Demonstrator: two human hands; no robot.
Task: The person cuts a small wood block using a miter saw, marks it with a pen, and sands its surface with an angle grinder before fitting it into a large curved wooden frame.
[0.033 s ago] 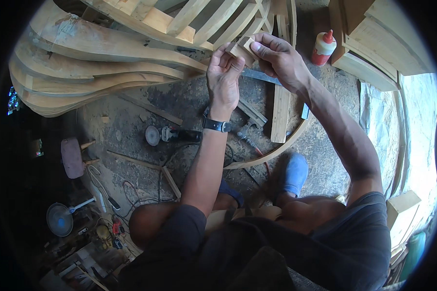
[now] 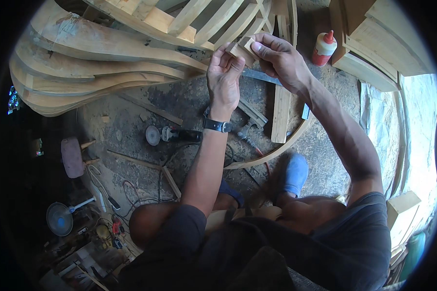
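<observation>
While the left hand pinched the small wooden piece from one side, the right hand clamped it from the other, so that it sat between the two sets of fingertips. Both grips were closed on the wood, the left thumb lying against its near side and the right thumb pressing near its upper corner. Because fingers covered parts of it, I could not tell whether it was one notched piece or two blocks set together.

Its wood was pale tan, with flat faces and squared edges, and a step or gap showed between two blocky ends. Those ends faced up and to the left, away from the body; the visible length slanted down to the right, toward the right palm, though its full long axis was partly hidden.

Beyond the grip spread a slatted wooden frame of smooth, curved members. Left of the grip lay thick, wavy wooden parts, stacked. To its right stood a white bottle with a red pointed cap. Nearer the body than the grip, a straight board rested on the rough, stained floor.
</observation>
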